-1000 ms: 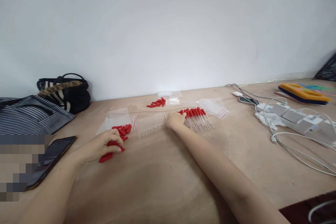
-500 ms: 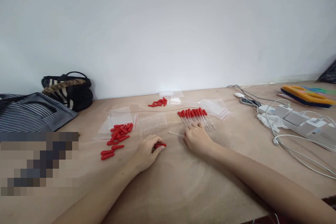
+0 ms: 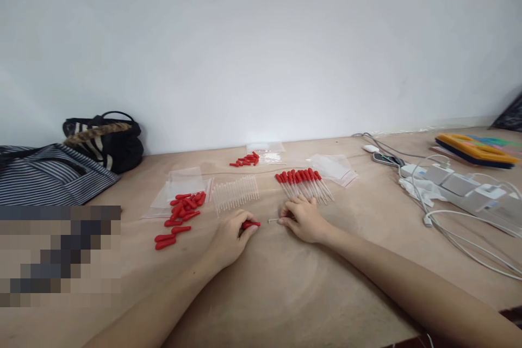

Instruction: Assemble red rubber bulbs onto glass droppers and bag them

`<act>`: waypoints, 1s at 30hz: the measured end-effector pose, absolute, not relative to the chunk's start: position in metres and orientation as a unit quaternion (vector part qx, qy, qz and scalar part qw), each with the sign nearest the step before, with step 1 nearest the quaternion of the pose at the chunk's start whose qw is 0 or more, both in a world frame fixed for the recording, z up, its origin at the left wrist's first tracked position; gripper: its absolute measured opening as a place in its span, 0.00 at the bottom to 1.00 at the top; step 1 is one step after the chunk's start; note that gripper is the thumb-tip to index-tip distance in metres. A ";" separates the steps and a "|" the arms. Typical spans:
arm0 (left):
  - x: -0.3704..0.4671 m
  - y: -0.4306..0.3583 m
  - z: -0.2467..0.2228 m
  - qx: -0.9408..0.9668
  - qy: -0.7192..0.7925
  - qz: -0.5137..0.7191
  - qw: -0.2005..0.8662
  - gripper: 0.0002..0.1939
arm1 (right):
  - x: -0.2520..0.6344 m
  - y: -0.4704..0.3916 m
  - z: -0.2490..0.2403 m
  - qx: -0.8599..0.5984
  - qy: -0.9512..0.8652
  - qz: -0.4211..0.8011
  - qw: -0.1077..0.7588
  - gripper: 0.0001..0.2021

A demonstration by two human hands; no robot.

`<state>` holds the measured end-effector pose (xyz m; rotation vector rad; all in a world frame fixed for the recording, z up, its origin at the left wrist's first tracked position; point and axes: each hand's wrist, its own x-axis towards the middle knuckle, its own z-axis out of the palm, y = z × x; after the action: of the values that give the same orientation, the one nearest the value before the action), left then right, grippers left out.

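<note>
Hands apart. Left hand pinched glossy red teardrop-shaped rubber-like bulb, neck toward 3 o'clock; right hand pinched thin clear straight tube, end toward 9 o'clock, near bulb neck, roughly in line.

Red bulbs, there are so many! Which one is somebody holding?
The held bulb is in the left hand, its thin end pointing toward the right hand. The other red bulbs lie loose or sit on clear tubes.

Tubes — between bulbs and droppers
</note>
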<state>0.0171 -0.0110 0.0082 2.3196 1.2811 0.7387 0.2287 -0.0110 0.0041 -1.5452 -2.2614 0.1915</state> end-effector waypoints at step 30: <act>0.023 -0.014 -0.008 0.704 0.431 0.372 0.424 0.06 | 0.219 -0.031 -0.003 -0.380 -0.849 0.055 0.363 0.09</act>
<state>0.0232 -0.0135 -0.0077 1.7624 1.0776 0.9313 0.2193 -0.0308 -0.0031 -0.9784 -2.1864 0.1403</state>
